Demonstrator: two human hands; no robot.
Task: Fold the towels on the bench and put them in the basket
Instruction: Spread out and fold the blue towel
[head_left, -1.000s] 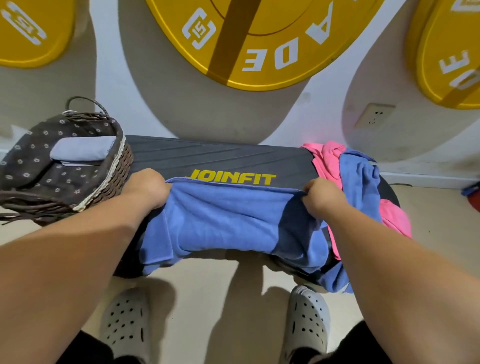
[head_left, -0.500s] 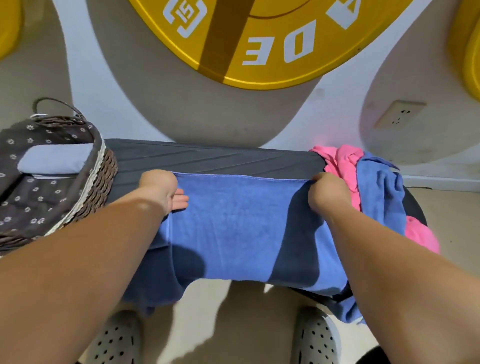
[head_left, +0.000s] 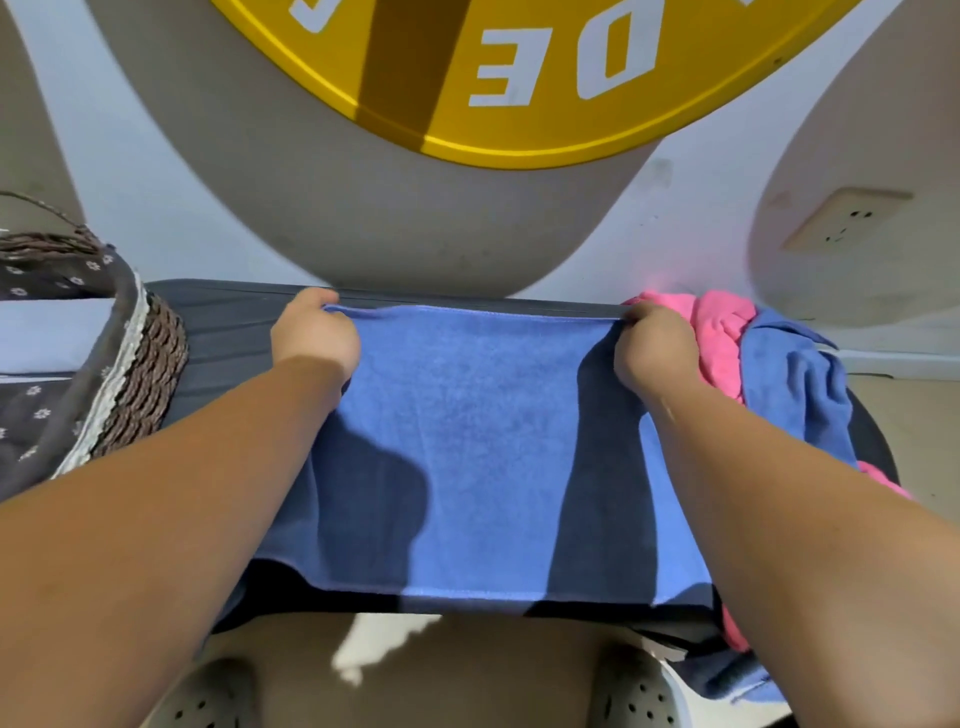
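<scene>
A blue towel (head_left: 483, 441) is spread flat across the middle of the dark bench (head_left: 234, 332). Its far edge is drawn straight along the far side of the bench and its near edge lies close to the near side.

At the left end of the bench a wicker basket (head_left: 150, 364) is set, fitted with a dark flowered lining (head_left: 52, 280). A pale folded towel (head_left: 52, 332) is seen inside it.

The far left corner of the spread towel is gripped by the left hand (head_left: 317, 335) and the far right corner by the right hand (head_left: 652, 348), the fingers of each curled round the cloth. Both forearms are stretched forward over the towel, and their shadows are cast on it.

At the right end of the bench, just beside the right hand, a crumpled pink towel (head_left: 722, 332) and a second blue towel (head_left: 800, 384) are heaped together.

Behind the bench a pale wall (head_left: 171, 171) is seen, on which a large yellow disc (head_left: 519, 135) with white letters is mounted and a socket (head_left: 841, 218) is fitted at the right. Below the near edge, two light perforated shoes (head_left: 208, 696) are planted on a pale floor (head_left: 467, 670).
</scene>
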